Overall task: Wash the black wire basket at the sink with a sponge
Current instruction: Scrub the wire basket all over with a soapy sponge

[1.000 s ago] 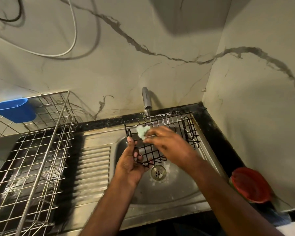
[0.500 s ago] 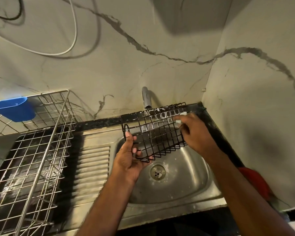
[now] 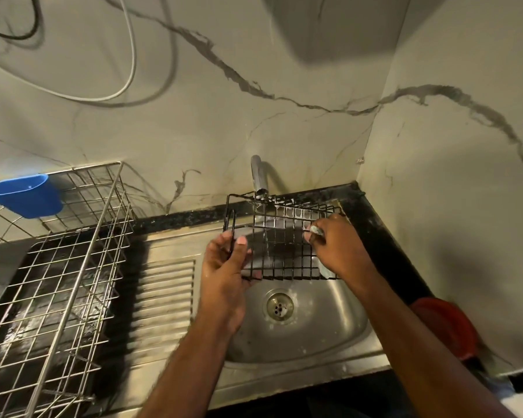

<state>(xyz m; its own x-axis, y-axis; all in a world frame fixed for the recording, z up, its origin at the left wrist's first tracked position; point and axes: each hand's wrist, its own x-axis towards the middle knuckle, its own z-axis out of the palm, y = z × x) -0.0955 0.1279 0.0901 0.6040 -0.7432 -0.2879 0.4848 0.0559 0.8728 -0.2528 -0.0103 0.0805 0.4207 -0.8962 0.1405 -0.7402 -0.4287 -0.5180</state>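
Both hands [image 3: 224, 267] hold black wire basket [image 3: 284, 245] level, long axis left-right.

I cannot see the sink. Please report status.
Left hand grips black wire basket under tap. Right hand holds sponge on it. Nothing blocking.

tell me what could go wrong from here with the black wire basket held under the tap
1. The left hand pinches the soapy black wire basket only at its left edge, so it could slip into the steel sink basin.
2. The right hand holds the pale sponge with the basket's right side, a crowded grip that may drop the sponge.
3. Water from the chrome tap strikes the grid and may splash the marbled wall.
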